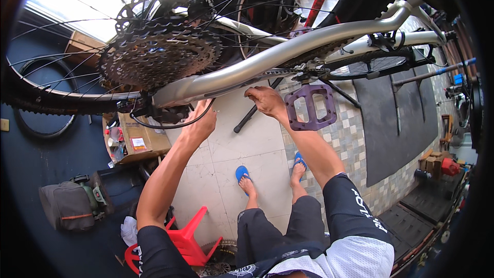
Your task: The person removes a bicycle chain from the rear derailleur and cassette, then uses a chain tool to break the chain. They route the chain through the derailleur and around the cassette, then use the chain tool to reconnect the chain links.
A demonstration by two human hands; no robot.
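A silver bicycle frame runs across the upper part of the head view, raised to about the height of my hands. On its rear wheel is a large dark cassette. Below the wheel's hub hangs the rear derailleur with a looping black cable. My left hand is closed beside the derailleur, its fingertips partly hidden; a small chain-like bit shows by them. My right hand pinches just under the frame tube, and what it holds is too small to tell. A purple pedal hangs right of it, in front of my forearm.
A black stand leg slants to the tiled floor between my hands. A cardboard box stands at left, a red plastic chair low by my left arm. Right lies a dark mat; a red bicycle is behind.
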